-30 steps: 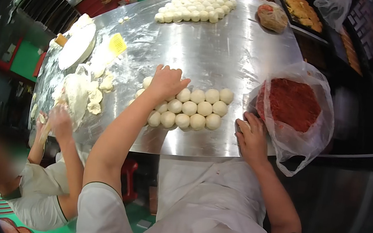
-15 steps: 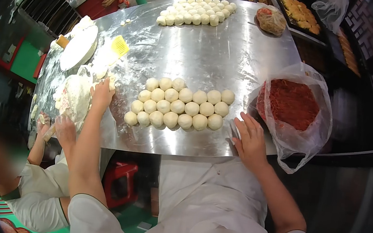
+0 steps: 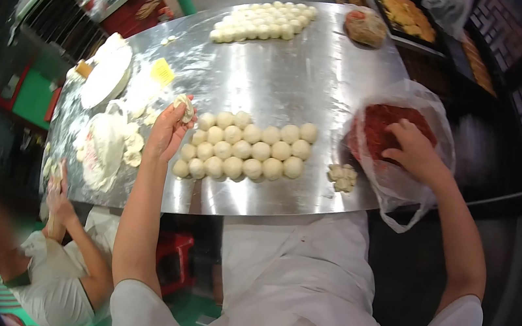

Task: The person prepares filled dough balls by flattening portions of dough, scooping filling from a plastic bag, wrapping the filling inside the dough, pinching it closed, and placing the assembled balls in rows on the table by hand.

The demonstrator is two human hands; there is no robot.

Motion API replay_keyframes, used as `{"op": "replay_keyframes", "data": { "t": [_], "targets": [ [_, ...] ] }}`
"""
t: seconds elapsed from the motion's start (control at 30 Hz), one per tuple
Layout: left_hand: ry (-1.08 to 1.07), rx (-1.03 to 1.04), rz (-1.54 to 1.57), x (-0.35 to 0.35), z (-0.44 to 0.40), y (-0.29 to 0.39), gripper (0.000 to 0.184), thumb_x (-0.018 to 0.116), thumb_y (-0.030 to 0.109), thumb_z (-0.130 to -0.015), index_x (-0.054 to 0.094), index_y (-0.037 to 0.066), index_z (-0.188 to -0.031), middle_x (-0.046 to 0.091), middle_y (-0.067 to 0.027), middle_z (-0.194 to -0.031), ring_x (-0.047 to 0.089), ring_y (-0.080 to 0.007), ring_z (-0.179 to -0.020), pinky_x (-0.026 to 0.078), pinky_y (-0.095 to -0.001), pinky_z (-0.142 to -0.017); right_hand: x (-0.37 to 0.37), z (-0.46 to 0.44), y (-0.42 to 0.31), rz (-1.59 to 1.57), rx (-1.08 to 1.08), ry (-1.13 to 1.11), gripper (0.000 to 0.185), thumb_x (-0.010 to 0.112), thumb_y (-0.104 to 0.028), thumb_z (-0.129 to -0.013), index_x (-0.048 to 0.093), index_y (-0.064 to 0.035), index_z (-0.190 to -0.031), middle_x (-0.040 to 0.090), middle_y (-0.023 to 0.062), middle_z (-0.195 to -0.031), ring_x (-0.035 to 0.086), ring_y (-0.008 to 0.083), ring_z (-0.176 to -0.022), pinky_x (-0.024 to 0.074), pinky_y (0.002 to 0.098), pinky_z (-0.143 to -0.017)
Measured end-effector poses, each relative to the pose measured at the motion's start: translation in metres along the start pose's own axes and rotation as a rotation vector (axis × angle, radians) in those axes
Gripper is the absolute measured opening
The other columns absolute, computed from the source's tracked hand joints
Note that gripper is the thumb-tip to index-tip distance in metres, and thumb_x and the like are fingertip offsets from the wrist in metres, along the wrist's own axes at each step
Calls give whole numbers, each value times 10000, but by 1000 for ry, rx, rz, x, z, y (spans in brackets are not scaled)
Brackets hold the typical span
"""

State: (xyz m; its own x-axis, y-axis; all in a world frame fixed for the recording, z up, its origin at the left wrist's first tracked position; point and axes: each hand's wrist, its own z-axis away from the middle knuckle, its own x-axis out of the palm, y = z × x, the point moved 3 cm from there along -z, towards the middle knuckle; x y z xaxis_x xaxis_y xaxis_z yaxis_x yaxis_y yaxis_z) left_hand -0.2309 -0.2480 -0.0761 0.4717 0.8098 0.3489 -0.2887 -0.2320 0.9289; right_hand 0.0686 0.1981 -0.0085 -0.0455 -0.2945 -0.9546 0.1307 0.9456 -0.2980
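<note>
A small piece of pale dough (image 3: pixel 183 108) is gripped by my left hand (image 3: pixel 168 129), raised at the left end of several rows of round dough balls (image 3: pixel 241 150). My right hand (image 3: pixel 415 150) reaches into a clear plastic bag (image 3: pixel 394 200) at the right, its curved fingers touching the red filling (image 3: pixel 380 122). Whether those fingers hold any filling is too hard to tell. A lumpy piece of dough (image 3: pixel 342 178) lies on the steel table (image 3: pixel 284 87), between the rows and the bag.
A co-worker's hands (image 3: pixel 58 202) handle dough at the left edge. Near them are a dough mass (image 3: pixel 102 149), a white bowl (image 3: pixel 107 77) and a yellow scraper (image 3: pixel 162 72). More dough balls (image 3: pixel 263 23) and a tied bag (image 3: pixel 365 28) stand at the back.
My left hand has come back right from the dough pieces, with dough in it. My right hand has moved from the table into the bag, uncovering the lumpy dough.
</note>
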Motion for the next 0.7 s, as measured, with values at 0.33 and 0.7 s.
{"op": "replay_keyframes", "data": {
  "t": [0.33, 0.7],
  "targets": [
    [-456, -162, -33, 263, 5, -17, 363, 635, 183, -977, 556, -42, -1251, 698, -182, -1007, 662, -127, -706, 475, -172, -529, -1, 20, -5, 66, 0, -2, 206, 727, -125, -829, 625, -76, -1001, 580, 97, -1054, 608, 313, -1033, 511, 438, -855],
    [-546, -257, -184, 377, -20, -97, 310, 595, 267, -1007, 634, 11, -1176, 700, -78, -1046, 651, -142, -916, 507, -276, -742, -38, 31, 20, -406, -34, 311, 181, 712, 1, -814, 620, -19, -969, 590, 111, -941, 610, 289, -860, 493, 369, -784]
  ]
}}
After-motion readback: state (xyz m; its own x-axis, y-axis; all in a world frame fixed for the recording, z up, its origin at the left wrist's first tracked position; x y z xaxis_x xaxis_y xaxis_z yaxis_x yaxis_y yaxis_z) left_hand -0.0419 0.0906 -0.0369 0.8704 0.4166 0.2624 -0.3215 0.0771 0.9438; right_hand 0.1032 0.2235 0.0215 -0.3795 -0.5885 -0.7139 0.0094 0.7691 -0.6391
